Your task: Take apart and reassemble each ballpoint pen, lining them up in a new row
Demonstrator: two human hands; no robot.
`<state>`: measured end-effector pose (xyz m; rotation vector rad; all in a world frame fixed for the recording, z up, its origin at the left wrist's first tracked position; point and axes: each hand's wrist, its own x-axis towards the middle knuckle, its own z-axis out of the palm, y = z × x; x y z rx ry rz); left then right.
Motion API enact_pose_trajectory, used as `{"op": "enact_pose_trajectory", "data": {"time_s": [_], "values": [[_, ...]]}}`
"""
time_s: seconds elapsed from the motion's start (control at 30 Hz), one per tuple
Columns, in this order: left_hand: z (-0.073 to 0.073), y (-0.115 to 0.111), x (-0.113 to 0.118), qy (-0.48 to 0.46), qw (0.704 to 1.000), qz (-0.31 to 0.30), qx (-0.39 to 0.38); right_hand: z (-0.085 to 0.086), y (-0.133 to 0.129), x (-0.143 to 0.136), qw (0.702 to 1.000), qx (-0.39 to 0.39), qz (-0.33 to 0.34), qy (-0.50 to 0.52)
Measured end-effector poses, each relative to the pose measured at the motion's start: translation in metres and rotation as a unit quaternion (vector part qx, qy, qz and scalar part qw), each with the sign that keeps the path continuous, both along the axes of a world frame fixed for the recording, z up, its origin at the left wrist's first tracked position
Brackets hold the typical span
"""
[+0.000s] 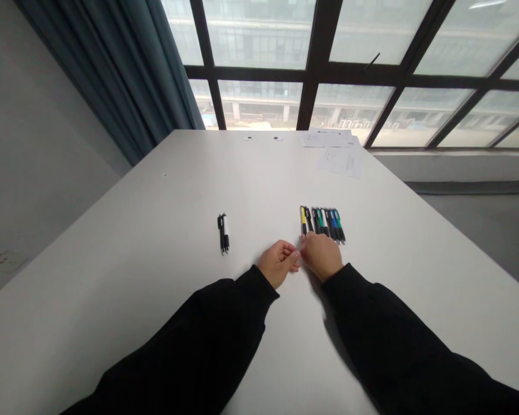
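A row of several pens (pixel 320 217) lies side by side on the white table, with black, green, white and blue barrels. At its left end is a yellow pen (pixel 303 214), with a black pen (pixel 308 217) close beside it. My right hand (pixel 322 255) is closed at the lower end of the yellow pen and covers the lower parts of several others. Just left of it, my left hand (pixel 279 262) has its fingers curled and thumb against them, with no pen visible in it. Farther left lie a black pen (pixel 221 235) and a white-and-black pen (pixel 226 233), nearly parallel.
The white table (pixel 125 259) narrows toward the windows (pixel 259 34). Loose papers (pixel 335 151) lie at its far right corner. Two small round fittings (pixel 278 138) sit near the far edge. A blue-grey curtain (pixel 125 63) hangs at the left.
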<state>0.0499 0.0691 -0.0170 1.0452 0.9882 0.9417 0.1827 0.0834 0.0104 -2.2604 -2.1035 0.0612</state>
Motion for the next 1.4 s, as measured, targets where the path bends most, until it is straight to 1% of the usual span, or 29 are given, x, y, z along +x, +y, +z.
{"op": "enact_pose_trajectory", "data": {"time_s": [0.2, 0.3, 0.43, 0.5, 0.63, 0.83, 1.03, 1.27, 1.4], "values": [[-0.002, 0.001, -0.002, 0.016, 1.0, -0.01, 0.005, -0.002, -0.002, 0.005, 1.0, 0.003, -0.005, -0.002], [-0.001, 0.001, -0.002, 0.021, 1.0, -0.01, 0.007, -0.003, -0.001, 0.008, 1.0, 0.014, -0.017, -0.005], [0.0, 0.001, -0.002, 0.033, 0.999, -0.011, 0.01, -0.004, 0.0, 0.009, 1.0, 0.011, -0.016, -0.01], [0.001, 0.002, -0.003, 0.043, 0.999, -0.015, 0.013, -0.004, 0.0, 0.009, 1.0, 0.007, -0.008, -0.015], [0.001, 0.002, -0.003, 0.055, 0.998, -0.026, 0.018, -0.003, -0.002, 0.009, 0.999, 0.002, 0.03, -0.023], [0.0, 0.002, -0.004, 0.063, 0.997, -0.034, 0.026, -0.002, -0.006, 0.01, 0.999, -0.001, 0.044, -0.029], [-0.001, 0.002, -0.003, 0.066, 0.997, -0.034, 0.028, -0.004, -0.009, 0.016, 0.998, 0.03, 0.03, -0.051], [-0.001, 0.002, -0.004, 0.069, 0.997, -0.04, 0.024, -0.001, -0.01, 0.014, 0.997, 0.047, 0.048, -0.043], [-0.001, 0.002, -0.004, 0.069, 0.996, -0.044, 0.025, -0.002, -0.009, 0.012, 0.996, 0.059, 0.042, -0.051]]}}
